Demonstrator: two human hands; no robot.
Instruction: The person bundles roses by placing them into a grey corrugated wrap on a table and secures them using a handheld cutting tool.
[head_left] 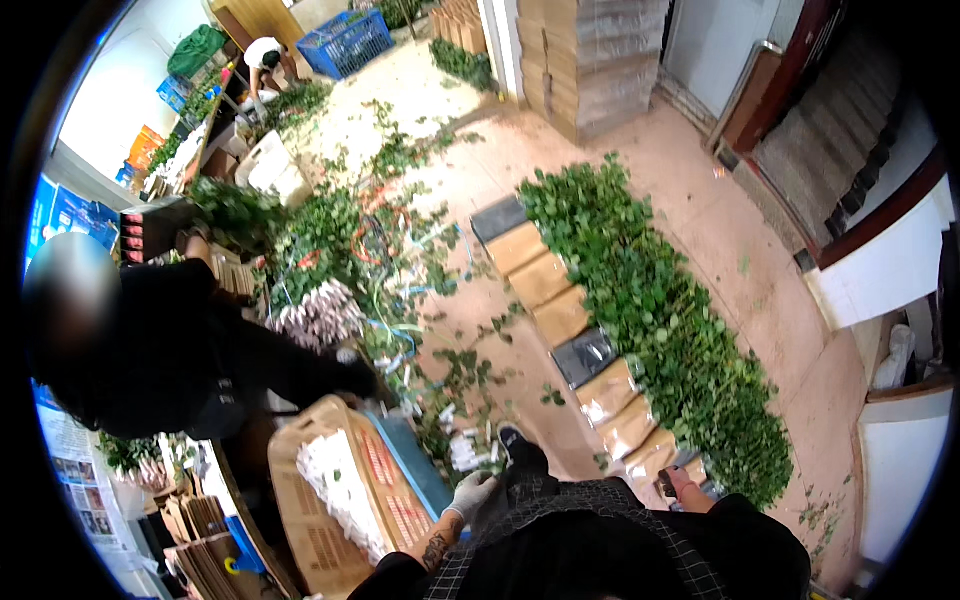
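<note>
My left hand, in a pale glove, hangs beside my dark trousers, close to the blue board at the crate's edge. Its fingers are too small and partly turned away to read. My right hand is closed round a small dark object whose kind I cannot make out. Just beyond it runs a long row of leafy green bunches lying on the floor. Their ends are wrapped in brown paper, a few in dark grey wrap.
A tan plastic crate with white pieces stands at my left. Another person works at the bench; a second person bends over farther off. Cut leaves and hoses litter the floor. Stacked cartons and a blue crate stand at the back.
</note>
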